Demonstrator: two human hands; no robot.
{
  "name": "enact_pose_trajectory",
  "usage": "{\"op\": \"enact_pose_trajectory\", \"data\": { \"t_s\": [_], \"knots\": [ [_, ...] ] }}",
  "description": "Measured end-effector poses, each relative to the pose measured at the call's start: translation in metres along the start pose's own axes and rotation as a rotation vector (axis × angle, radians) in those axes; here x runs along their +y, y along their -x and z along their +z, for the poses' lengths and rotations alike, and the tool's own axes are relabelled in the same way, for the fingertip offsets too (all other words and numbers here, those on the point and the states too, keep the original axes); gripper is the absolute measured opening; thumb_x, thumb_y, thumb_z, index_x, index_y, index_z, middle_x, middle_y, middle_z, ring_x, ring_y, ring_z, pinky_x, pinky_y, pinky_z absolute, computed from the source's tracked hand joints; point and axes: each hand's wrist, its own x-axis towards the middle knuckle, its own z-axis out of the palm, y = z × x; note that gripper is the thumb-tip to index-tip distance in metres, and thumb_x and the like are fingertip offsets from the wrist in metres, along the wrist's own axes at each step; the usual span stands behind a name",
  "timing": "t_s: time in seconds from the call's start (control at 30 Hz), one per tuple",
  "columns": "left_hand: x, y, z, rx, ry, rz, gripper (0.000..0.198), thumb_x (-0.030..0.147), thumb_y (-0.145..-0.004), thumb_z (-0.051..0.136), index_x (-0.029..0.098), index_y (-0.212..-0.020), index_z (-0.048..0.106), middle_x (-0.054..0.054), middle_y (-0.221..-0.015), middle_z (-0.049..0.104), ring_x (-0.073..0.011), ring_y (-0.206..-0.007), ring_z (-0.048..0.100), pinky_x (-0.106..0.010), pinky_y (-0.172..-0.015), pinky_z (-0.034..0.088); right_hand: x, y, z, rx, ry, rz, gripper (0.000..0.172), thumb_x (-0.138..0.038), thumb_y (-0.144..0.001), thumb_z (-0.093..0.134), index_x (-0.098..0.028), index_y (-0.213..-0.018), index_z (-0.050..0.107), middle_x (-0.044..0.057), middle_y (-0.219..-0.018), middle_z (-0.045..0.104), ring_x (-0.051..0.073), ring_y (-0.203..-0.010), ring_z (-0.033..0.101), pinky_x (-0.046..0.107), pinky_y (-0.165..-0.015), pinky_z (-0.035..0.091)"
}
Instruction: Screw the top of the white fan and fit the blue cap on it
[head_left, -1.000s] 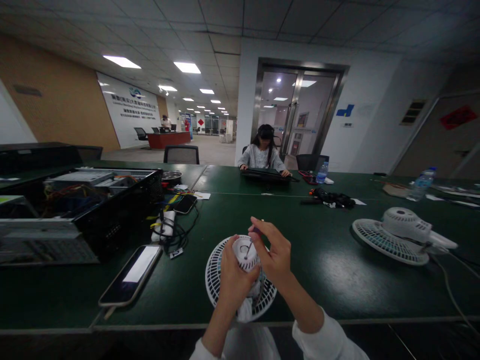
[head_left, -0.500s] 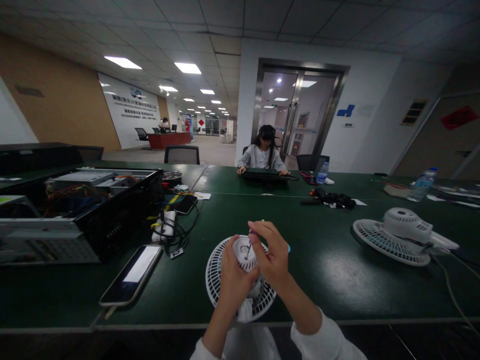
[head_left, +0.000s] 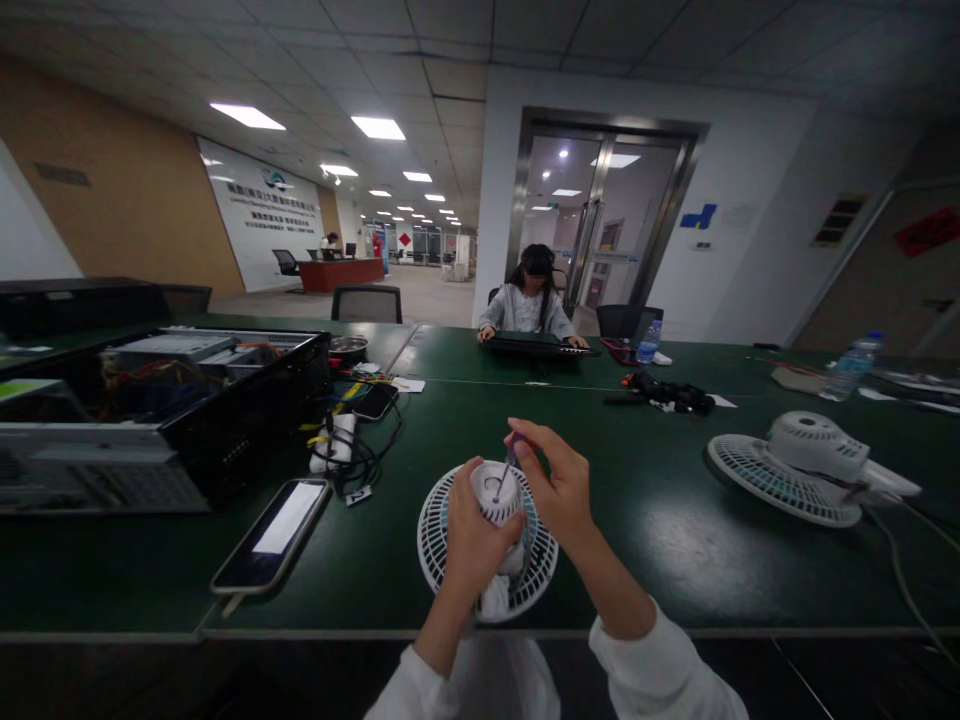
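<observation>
A small white fan lies face down on the green table near its front edge, its round motor housing pointing up. My left hand is wrapped round that housing from the left. My right hand pinches a thin screwdriver whose tip stands in the top of the housing. White sleeves cover both my wrists.
A phone lies at the left. Behind it stand an open computer case and tangled cables. A second white fan lies at the right. A person sits across the table at a keyboard, with water bottles nearby.
My head has shifted a little, so the scene sits slightly higher and to the right. Both hands stay on the fan housing and my right fingers have shifted slightly on the screwdriver.
</observation>
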Motion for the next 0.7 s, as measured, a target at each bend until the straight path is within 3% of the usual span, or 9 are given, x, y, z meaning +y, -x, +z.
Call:
{"op": "enact_pose_trajectory", "data": {
  "t_s": [0.2,0.33,0.43,0.53,0.7],
  "knots": [
    [-0.002,-0.019,0.018,0.02,-0.039,0.05,0.068,0.021,-0.062,0.07,0.016,-0.121,0.039,-0.011,-0.121,0.05,-0.0264,-0.116,0.047,-0.045,-0.102,0.036,0.005,-0.01,0.0,0.014,0.144,0.005,0.014,-0.028,-0.086,0.056,-0.021,-0.094,0.065,0.003,-0.084,0.066,0.014,-0.073,0.061,0.028,-0.069,0.051],
    [-0.006,-0.026,0.027,0.043,-0.065,0.108,0.065,0.023,-0.062,0.071,0.016,-0.12,0.04,-0.011,-0.119,0.05,-0.0273,-0.115,0.047,-0.045,-0.1,0.037,0.006,-0.013,-0.001,-0.004,0.191,0.056,0.018,-0.032,-0.087,0.053,-0.02,-0.092,0.065,0.005,-0.085,0.066,0.015,-0.075,0.061,0.027,-0.068,0.05],
    [-0.005,-0.028,0.027,0.037,-0.094,0.101,0.065,0.023,-0.062,0.071,0.015,-0.119,0.04,-0.011,-0.118,0.049,-0.0278,-0.115,0.048,-0.046,-0.1,0.037,0.008,-0.014,-0.003,-0.053,0.181,0.113,0.026,-0.032,-0.09,0.045,-0.02,-0.104,0.063,0.007,-0.096,0.068,0.017,-0.084,0.063,0.028,-0.072,0.05],
    [-0.003,-0.027,0.024,0.017,-0.116,0.107,0.064,0.022,-0.063,0.07,0.015,-0.119,0.04,-0.011,-0.118,0.049,-0.0278,-0.116,0.047,-0.045,-0.101,0.037,0.007,-0.014,-0.006,-0.091,0.206,0.157,0.03,-0.031,-0.09,0.044,-0.02,-0.112,0.06,0.006,-0.095,0.07,0.017,-0.081,0.064,0.029,-0.072,0.049],
    [0.002,-0.02,0.019,0.013,-0.114,0.123,0.065,0.02,-0.061,0.07,0.015,-0.119,0.041,-0.011,-0.118,0.048,-0.0279,-0.116,0.047,-0.044,-0.101,0.037,0.001,-0.017,-0.007,-0.08,0.412,0.114,0.025,-0.033,-0.087,0.051,-0.018,-0.101,0.064,0.005,-0.085,0.068,0.017,-0.074,0.062,0.027,-0.072,0.046]
  ]
}}
